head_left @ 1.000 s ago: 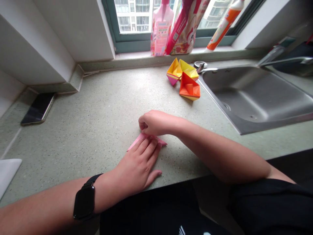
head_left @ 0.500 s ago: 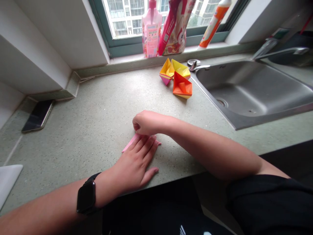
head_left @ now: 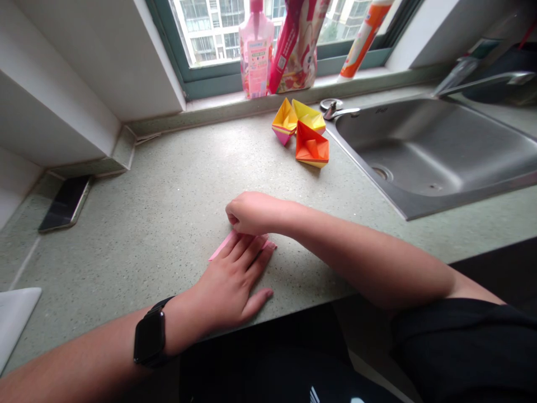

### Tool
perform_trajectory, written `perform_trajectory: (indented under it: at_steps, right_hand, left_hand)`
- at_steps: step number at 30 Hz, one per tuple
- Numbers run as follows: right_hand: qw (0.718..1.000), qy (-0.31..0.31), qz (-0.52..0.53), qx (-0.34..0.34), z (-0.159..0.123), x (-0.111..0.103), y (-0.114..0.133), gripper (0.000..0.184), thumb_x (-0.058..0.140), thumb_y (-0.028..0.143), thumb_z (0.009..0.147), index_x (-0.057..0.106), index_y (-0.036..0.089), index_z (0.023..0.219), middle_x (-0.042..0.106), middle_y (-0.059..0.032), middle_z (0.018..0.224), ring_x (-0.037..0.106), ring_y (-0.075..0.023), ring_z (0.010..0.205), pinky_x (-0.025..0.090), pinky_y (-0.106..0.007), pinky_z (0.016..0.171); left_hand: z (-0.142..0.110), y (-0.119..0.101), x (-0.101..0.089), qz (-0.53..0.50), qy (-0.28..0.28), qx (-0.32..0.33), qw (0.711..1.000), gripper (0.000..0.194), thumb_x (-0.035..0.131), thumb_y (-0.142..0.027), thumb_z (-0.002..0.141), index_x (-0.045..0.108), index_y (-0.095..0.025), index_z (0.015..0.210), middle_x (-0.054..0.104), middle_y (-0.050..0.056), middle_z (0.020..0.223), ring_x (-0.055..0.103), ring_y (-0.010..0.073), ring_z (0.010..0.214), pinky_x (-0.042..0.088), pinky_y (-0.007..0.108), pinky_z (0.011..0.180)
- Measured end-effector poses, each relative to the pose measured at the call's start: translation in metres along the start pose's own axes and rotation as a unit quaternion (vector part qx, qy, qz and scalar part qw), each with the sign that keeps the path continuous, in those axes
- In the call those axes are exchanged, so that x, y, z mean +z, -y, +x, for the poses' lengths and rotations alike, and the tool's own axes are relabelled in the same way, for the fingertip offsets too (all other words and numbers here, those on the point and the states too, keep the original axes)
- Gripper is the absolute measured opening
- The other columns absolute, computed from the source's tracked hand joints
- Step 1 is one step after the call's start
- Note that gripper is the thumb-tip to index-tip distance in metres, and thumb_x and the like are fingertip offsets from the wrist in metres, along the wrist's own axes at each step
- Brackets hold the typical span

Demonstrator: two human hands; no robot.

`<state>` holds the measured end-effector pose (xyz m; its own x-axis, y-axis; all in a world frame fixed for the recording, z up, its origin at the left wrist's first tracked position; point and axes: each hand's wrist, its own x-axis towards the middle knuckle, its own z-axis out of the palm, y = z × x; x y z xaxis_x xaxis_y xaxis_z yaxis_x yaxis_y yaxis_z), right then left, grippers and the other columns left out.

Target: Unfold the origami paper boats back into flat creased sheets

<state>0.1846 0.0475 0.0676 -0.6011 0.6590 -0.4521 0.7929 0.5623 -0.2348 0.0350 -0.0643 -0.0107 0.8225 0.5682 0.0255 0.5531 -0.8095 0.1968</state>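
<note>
Fingers of my left hand (head_left: 247, 254) lie spread flat on a strip of folded pink paper (head_left: 221, 247), its length running sideways, left of the steel sink (head_left: 436, 151); my right hand (head_left: 251, 214) curls closed at its far edge, and I cannot tell if it grips it.

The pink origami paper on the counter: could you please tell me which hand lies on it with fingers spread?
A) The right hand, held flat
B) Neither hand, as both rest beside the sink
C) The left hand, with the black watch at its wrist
C. The left hand, with the black watch at its wrist, lies spread over the pink paper, while the right hand is curled at the paper's far side.
</note>
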Motion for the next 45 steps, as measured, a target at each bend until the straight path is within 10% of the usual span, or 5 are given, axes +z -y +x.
perform_trajectory:
  at_steps: [45]
  right_hand:
    - [0.998,0.031,0.060,0.013,-0.003,-0.009,-0.002,0.029,0.069,0.014,0.090,0.085,0.017,0.114,0.082,-0.0116,0.108,0.070,-0.0249,0.092,0.049,-0.032,0.074]
  left_hand:
    - [0.001,-0.008,0.004,-0.031,-0.008,-0.049,0.998,0.078,0.050,-0.059,0.107,0.035,-0.013,0.169,0.038,0.023,0.174,0.028,0.0430,0.165,0.015,0.070,0.135]
